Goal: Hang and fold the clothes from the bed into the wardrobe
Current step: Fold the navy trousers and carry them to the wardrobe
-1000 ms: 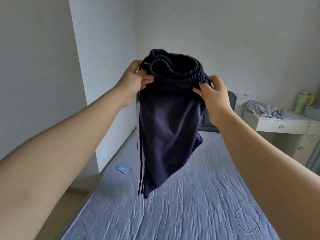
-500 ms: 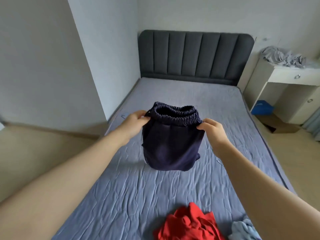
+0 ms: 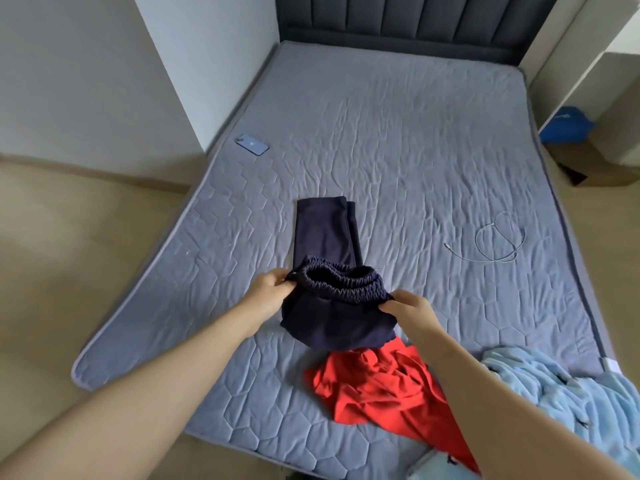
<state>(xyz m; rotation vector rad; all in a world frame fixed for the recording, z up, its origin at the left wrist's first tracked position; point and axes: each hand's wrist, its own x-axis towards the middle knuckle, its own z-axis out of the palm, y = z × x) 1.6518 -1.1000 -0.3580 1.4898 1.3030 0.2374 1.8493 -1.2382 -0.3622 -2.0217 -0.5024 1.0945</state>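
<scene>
Dark navy trousers [image 3: 323,233] with an elastic waistband lie partly on the grey quilted bed [image 3: 415,133], legs stretched away from me. My left hand [image 3: 268,289] pinches the left end of the waistband. My right hand [image 3: 407,308] pinches its right end. The waistband is held just above the mattress, and the upper part of the trousers sags below it. A crumpled red garment [image 3: 374,386] lies just in front of the trousers, and a light blue garment [image 3: 561,393] is heaped at the bed's near right corner.
A blue phone [image 3: 251,144] lies near the bed's left edge. A coiled white cable [image 3: 498,239] rests on the right half. The dark padded headboard [image 3: 415,19] stands at the far end. A white desk [image 3: 588,64] and blue bag [image 3: 566,124] stand right of the bed.
Both hands have lowered the trousers from head height down to the bed. The legs now lie flat on the mattress. My view has tilted downward.
</scene>
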